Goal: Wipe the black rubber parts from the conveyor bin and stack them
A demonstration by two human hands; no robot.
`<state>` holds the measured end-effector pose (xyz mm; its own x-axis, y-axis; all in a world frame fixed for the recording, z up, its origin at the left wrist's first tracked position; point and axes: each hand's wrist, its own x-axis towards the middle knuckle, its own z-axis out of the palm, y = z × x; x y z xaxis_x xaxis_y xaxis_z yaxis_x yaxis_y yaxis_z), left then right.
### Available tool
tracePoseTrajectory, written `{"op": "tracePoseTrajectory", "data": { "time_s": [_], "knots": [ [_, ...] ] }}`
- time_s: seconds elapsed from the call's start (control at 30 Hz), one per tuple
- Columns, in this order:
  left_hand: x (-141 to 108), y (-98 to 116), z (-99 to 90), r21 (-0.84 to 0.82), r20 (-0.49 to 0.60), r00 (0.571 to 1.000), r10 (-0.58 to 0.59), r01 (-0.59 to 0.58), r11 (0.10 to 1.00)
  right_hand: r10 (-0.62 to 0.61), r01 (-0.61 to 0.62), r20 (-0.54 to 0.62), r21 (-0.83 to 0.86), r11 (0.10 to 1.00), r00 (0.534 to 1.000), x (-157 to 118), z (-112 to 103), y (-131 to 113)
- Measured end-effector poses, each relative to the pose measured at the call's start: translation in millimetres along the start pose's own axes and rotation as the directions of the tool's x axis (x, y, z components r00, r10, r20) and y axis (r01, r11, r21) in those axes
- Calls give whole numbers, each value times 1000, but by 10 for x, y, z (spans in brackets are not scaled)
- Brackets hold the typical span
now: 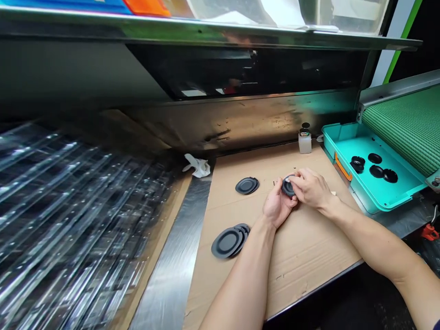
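Note:
My left hand [276,206] grips a dark round disc [287,187] with a raised rim, above the cardboard. Fingers of my right hand [311,189] are pinched around a small white piece [288,179], pressed to the face of that disc. What the white piece is made of is too small to tell. To the left of my hands lies a pair of similar overlapping discs [246,185]. Closer to me, beside my left forearm, several more discs [227,243] overlap in a leaning stack.
Cardboard [319,247] covers the bench. At its back stands a small pump bottle [305,143]. A teal tray [381,197] with black round parts sits right, beside a green conveyor belt [409,119]. Left are clear plastic trays [75,220] and a crumpled white wipe [198,166]. A shelf [213,34] overhangs.

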<state>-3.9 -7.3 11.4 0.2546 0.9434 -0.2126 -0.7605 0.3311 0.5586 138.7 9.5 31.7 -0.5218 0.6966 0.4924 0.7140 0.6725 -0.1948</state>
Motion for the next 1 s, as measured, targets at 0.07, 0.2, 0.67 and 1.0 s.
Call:
{"op": "tracePoseTrajectory", "data": {
  "time_s": [0.07, 0.2, 0.67, 1.0],
  "knots": [
    [-1, -17, 7, 14, -21, 1000, -2, 3, 1000, 13, -13, 23, 20, 1000, 1000, 2, 0, -10],
    [-17, -6, 11, 1, -51, 999, 6, -5, 1000, -35, 23, 117, 102, 995, 993, 7, -26, -20],
    [-10, -66, 50, 189, -65, 997, -45, 57, 980, 151, -154, 33, 260, 953, 988, 42, -17, -10],
    [-11, -94, 46, 185, -233, 971, 60, -17, 983, -2, -45, 140, 328, 944, 990, 11, -37, -103]
  ]
}}
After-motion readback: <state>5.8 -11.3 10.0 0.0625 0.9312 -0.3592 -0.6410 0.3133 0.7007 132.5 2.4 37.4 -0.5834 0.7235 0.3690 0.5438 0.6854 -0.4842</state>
